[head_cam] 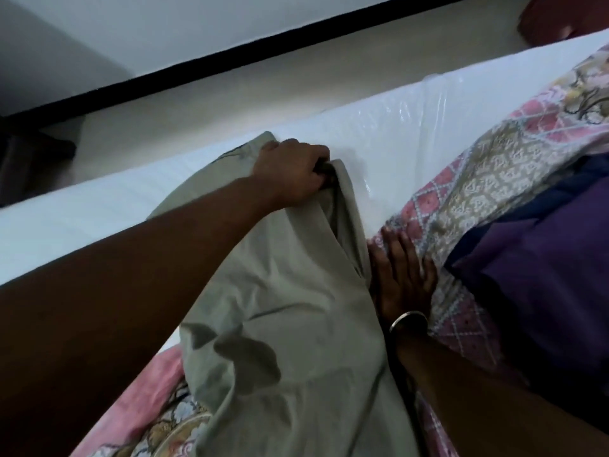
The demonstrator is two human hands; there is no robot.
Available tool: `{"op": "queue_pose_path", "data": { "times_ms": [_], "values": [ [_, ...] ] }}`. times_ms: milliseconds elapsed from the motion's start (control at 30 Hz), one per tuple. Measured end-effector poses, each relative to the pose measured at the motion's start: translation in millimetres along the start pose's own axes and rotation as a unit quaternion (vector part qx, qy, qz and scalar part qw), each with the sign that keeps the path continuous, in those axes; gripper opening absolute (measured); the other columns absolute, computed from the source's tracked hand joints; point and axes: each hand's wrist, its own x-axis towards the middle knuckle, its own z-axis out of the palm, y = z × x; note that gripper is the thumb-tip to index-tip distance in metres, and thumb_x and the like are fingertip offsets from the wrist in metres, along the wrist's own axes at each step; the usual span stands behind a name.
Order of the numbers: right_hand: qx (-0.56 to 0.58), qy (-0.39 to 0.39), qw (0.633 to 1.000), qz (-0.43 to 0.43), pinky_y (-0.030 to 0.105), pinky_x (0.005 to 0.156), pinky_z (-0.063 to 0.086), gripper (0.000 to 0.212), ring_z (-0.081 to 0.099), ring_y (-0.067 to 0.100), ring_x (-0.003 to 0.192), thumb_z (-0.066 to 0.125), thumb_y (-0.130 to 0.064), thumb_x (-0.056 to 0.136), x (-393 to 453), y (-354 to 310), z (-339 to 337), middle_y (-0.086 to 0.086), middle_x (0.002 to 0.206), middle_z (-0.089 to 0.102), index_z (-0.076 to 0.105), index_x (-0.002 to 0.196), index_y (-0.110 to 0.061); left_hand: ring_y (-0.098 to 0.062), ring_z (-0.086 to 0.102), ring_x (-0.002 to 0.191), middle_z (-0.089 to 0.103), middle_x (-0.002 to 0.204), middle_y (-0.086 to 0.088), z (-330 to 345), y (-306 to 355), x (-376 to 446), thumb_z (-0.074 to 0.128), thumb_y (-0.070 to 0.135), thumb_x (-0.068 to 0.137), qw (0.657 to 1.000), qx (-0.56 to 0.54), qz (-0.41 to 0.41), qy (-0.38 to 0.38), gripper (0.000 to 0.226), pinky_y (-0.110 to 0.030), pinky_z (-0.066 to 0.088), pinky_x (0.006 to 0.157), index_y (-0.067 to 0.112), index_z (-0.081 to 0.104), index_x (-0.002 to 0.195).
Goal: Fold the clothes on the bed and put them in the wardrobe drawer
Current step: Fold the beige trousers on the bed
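The grey-green garment (290,308) lies lengthwise on the bed (99,206). Her left hand (293,173) clutches its far edge in curled fingers; her right hand (403,278) presses flat, fingers straight, beside the near seam (bangle at the wrist). Best to pull the fabric taut before folding, I'd say, so no creases get trapped.

Pale wall (197,14), dark skirting (230,61), cream floor (230,103)

A pale grey-green garment (296,308) lies stretched along the bed (99,209), creased and partly doubled over. Its far end is bunched inside the left hand's (293,173) grip, a fold hanging just below that grip; its long right edge runs beside the flat right hand (402,278).
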Motion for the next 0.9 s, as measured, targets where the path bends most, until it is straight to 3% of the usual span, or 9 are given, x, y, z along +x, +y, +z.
{"op": "queue_pose_path", "data": {
  "times_ms": [67,167,333,433,567,633,667,733,900],
  "values": [
    [-0.003,0.000,1.000,-0.001,0.041,0.113,0.009,0.049,0.015,0.009,0.148,0.042,-0.030,0.089,0,1,1,-0.003,0.152,0.033,0.041,0.138,-0.030,-0.029,0.057,0.108,0.064,0.110,-0.005,-1,2,8,0.050,0.036,0.096,0.999,0.014,-0.013,-0.030,0.016,-0.034,0.031,0.078,0.029,0.057,0.109],
    [-0.003,-0.002,1.000,-0.001,0.040,0.113,0.009,0.047,0.019,0.012,0.144,0.042,-0.031,0.090,2,1,2,-0.004,0.151,0.034,0.042,0.137,-0.030,-0.028,0.056,0.111,0.063,0.117,-0.005,1,4,16,0.050,0.037,0.097,0.997,0.032,-0.038,-0.061,0.023,-0.033,0.030,0.079,0.027,0.057,0.116],
    [0.018,-0.018,1.000,-0.003,0.038,0.112,0.011,0.050,0.032,0.017,0.140,0.040,-0.031,0.087,5,1,-4,0.001,0.147,0.048,0.043,0.137,-0.029,-0.018,0.055,0.081,0.061,0.094,-0.004,-18,10,17,0.072,0.037,0.084,0.964,-0.187,-0.112,-0.153,0.033,-0.027,0.040,0.069,0.006,0.068,0.095],
    [0.027,-0.060,0.998,0.002,0.039,0.109,0.021,0.049,0.037,0.017,0.135,0.041,-0.034,0.086,11,-3,-17,0.001,0.142,0.054,0.046,0.134,-0.030,-0.017,0.063,0.069,0.069,0.086,-0.004,-39,15,4,0.077,0.030,0.077,0.936,-0.256,-0.144,-0.193,0.025,-0.026,0.049,0.067,0.009,0.072,0.089],
    [0.024,-0.090,0.996,0.005,0.040,0.091,0.036,0.035,0.050,0.021,0.118,0.044,-0.036,0.089,29,-11,-45,-0.006,0.126,0.061,0.063,0.118,-0.031,-0.021,0.065,0.078,0.073,0.090,-0.009,-58,14,-7,0.075,0.018,0.080,0.943,-0.274,-0.105,-0.158,0.017,-0.033,0.055,0.074,0.007,0.075,0.093],
    [0.039,-0.087,0.995,-0.032,0.039,0.079,0.039,0.026,0.057,0.027,0.104,0.048,-0.032,0.086,43,-6,-55,-0.006,0.109,0.064,0.065,0.104,-0.026,-0.015,0.065,0.070,0.072,0.079,-0.001,-70,11,-8,0.070,0.008,0.083,0.929,-0.314,-0.083,-0.177,0.003,-0.025,0.055,0.063,0.011,0.071,0.084],
    [0.051,-0.077,0.994,-0.054,0.038,0.076,0.039,0.024,0.060,0.029,0.100,0.049,-0.029,0.084,47,1,-56,-0.004,0.105,0.065,0.067,0.099,-0.023,-0.011,0.061,0.062,0.067,0.067,0.007,-72,9,-6,0.069,0.005,0.084,0.927,-0.319,-0.074,-0.181,0.013,-0.019,0.049,0.052,0.015,0.065,0.076],
    [0.052,-0.059,0.993,-0.087,0.038,0.079,0.036,0.033,0.059,0.030,0.108,0.048,-0.026,0.082,45,13,-48,0.004,0.114,0.067,0.069,0.105,-0.016,-0.009,0.051,0.057,0.056,0.055,0.013,-77,4,-1,0.070,0.002,0.082,0.936,-0.306,-0.060,-0.165,0.026,-0.014,0.039,0.045,0.019,0.056,0.069],
    [0.030,-0.059,0.994,-0.085,0.038,0.086,0.028,0.036,0.040,0.022,0.129,0.044,-0.029,0.085,29,22,-22,0.001,0.139,0.047,0.053,0.120,-0.022,-0.015,0.058,0.081,0.063,0.083,0.005,-68,-1,26,0.084,0.033,0.073,0.984,-0.094,-0.036,-0.144,0.025,-0.025,0.043,0.065,0.025,0.064,0.085]
  ]
}}
